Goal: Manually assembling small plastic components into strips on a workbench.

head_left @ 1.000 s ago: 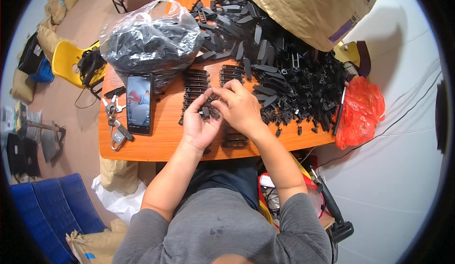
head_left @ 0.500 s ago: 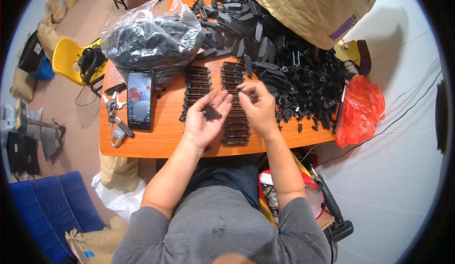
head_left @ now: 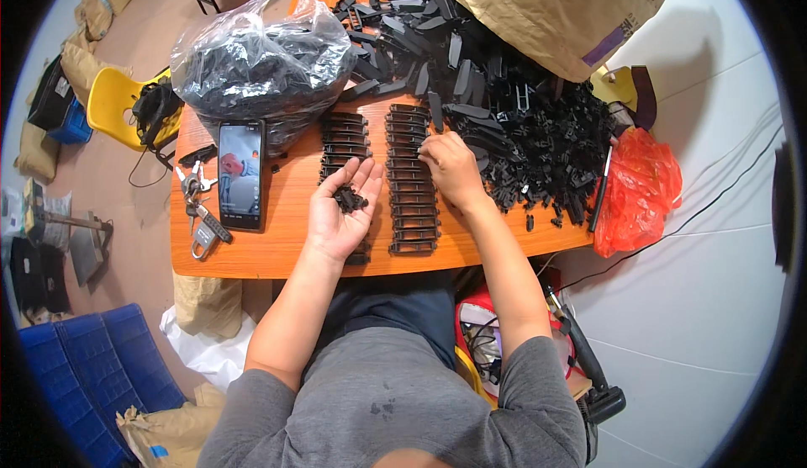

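Palm up, my left hand (head_left: 326, 226) cradles a small heap of black plastic pieces (head_left: 350, 200) in its cupped palm. It lies over the left row of black slatted parts (head_left: 345, 135), hiding the row's middle. My right hand (head_left: 458, 172) is closed in a pinch at the right edge of the other row of black slatted parts (head_left: 412, 207), near its upper half. Whatever its fingertips hold is too small or hidden to make out. Both rows run away from me on the orange wooden table (head_left: 244, 258).
Loose black parts (head_left: 538, 140) are piled at the right and back, below a brown paper sack (head_left: 555, 14). At left stand a clear bag of black parts (head_left: 261, 64), a phone (head_left: 240, 174) and keys with a padlock (head_left: 202, 237). A red plastic bag (head_left: 639, 195) hangs by the right edge.
My hands have moved apart. The left went a little left and its palm opened up more, while the right came down to the right row's edge. The view shifted slightly.
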Demonstrator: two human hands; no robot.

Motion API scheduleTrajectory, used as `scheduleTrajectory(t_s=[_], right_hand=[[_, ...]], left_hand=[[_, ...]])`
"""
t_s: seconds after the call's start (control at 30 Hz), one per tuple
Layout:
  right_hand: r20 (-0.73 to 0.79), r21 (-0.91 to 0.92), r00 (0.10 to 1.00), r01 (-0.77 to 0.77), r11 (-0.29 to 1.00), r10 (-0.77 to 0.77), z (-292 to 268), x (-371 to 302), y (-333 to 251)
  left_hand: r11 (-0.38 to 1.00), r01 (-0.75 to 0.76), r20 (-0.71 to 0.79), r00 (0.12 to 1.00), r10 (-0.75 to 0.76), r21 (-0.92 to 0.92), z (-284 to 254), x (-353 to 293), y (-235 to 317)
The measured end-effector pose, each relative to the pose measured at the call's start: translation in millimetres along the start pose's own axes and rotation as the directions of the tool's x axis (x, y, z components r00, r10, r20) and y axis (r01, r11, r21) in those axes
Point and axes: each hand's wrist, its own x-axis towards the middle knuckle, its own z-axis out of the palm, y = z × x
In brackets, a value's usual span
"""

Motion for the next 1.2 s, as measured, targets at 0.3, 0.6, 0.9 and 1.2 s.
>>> scheduleTrajectory(t_s=[0.3, 0.6, 0.9, 1.2], right_hand=[[0.036, 0.047, 0.999, 0.034, 0.998, -0.036, 2, 2, 3], [0.028, -0.013, 0.999, 0.037, 0.999, -0.036, 5, 5, 3], [0.064, -0.154, 0.998, -0.009, 0.988, 0.019, -1, 4, -9], [0.121, 0.053, 0.964, -0.244, 0.968, 0.237, -13, 9, -132]], left_hand=[[1.0, 0.014, -0.002, 1.0, -0.014, -0.013, -1, 4, 1], [0.999, 0.029, 0.034, 0.999, -0.028, -0.015, -1, 6, 0], [1.0, 0.029, 0.04, 0.999, -0.029, 0.008, 1, 4, -3], [0.99, -0.02, 0.048, 0.999, 0.014, 0.138, 7, 7, -18]])
